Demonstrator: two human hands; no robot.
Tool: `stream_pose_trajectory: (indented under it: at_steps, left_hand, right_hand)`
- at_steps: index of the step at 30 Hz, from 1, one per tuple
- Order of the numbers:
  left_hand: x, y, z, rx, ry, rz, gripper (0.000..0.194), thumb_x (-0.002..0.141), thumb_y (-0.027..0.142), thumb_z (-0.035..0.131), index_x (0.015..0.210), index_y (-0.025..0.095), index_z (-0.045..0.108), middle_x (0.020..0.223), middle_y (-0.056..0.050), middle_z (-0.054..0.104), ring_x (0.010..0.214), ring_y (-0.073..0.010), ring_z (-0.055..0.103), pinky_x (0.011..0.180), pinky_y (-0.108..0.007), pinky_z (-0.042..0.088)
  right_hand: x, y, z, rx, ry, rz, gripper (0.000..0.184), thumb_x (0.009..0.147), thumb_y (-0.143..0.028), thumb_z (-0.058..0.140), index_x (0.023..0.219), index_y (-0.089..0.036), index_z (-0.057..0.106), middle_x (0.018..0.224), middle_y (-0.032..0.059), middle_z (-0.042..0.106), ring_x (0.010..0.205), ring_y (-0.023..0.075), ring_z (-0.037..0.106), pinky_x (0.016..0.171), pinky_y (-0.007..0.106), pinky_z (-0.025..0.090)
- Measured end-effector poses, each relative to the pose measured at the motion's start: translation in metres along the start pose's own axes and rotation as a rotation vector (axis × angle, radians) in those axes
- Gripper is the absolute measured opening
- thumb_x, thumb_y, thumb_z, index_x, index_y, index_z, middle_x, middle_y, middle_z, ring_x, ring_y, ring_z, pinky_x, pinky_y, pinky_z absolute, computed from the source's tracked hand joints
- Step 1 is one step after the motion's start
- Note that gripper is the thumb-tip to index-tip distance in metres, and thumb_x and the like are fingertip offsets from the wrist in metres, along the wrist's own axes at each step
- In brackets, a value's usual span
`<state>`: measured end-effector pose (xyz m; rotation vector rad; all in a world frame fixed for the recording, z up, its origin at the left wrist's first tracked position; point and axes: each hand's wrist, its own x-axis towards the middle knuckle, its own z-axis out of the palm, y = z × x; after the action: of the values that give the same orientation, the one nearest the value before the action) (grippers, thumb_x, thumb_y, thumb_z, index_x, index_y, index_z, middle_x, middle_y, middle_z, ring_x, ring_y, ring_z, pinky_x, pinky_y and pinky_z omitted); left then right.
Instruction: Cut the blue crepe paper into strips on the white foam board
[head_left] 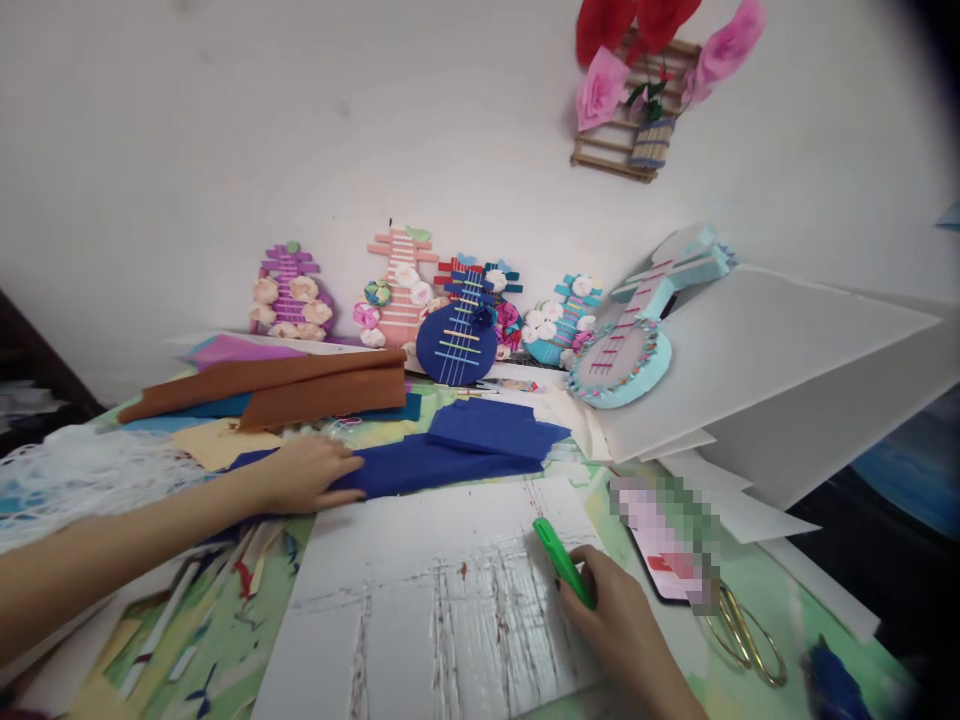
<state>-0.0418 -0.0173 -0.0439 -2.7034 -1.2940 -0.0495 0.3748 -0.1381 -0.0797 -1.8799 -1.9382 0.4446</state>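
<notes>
My right hand [611, 605] is wrapped round a green utility knife [562, 562], held slantwise over a white board [405, 620]. Long scored lines and brownish marks run across the board. My left hand [319, 475] lies with fingers stretched out on a dark blue sheet [420, 465], paper or cloth I cannot tell. That sheet stretches along the board's far edge, with a folded dark blue piece [480, 425] on top of it.
Brown sheets [322, 390] lie behind my left hand, white lace [97, 470] at left. Several decorated lute shapes, including a dark blue one [456, 345], lean against the wall. On the right are a phone [660, 550], gold-handled scissors [742, 635] and large white boards [765, 350].
</notes>
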Motion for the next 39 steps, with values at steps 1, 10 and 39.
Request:
stream_pose_trajectory:
  at_steps: [1, 10, 39]
  left_hand:
    - [0.010, 0.005, -0.002, -0.025, -0.021, -0.009, 0.032, 0.087, 0.046, 0.049, 0.098, 0.021, 0.066, 0.084, -0.008, 0.065, 0.079, -0.0228, 0.062, 0.075, -0.032, 0.044]
    - [0.153, 0.027, 0.025, -0.368, 0.056, -0.333, 0.040, 0.088, 0.036, 0.059, 0.118, 0.011, 0.054, 0.117, -0.015, 0.057, 0.105, -0.0250, 0.057, 0.090, -0.040, 0.046]
    - [0.006, 0.027, -0.042, -0.840, 0.206, -0.348, 0.030, 0.077, 0.044, 0.054, 0.091, 0.019, 0.064, 0.093, -0.004, 0.068, 0.082, -0.0191, 0.062, 0.072, -0.027, 0.050]
  right_hand:
    - [0.001, 0.000, -0.001, -0.003, -0.002, 0.008, 0.015, 0.076, -0.028, 0.048, 0.084, -0.019, 0.056, 0.071, 0.0040, 0.061, 0.066, 0.0197, 0.057, 0.060, 0.028, 0.037]
    - [0.000, 0.004, 0.000, -0.001, 0.087, 0.010, 0.015, 0.073, -0.023, 0.047, 0.084, -0.018, 0.056, 0.072, 0.0044, 0.062, 0.066, 0.0195, 0.057, 0.061, 0.027, 0.038]
    - [0.002, 0.022, -0.030, -0.064, -0.050, 0.262, 0.016, 0.078, -0.026, 0.049, 0.091, -0.018, 0.053, 0.064, 0.0008, 0.056, 0.064, 0.0195, 0.055, 0.058, 0.026, 0.034]
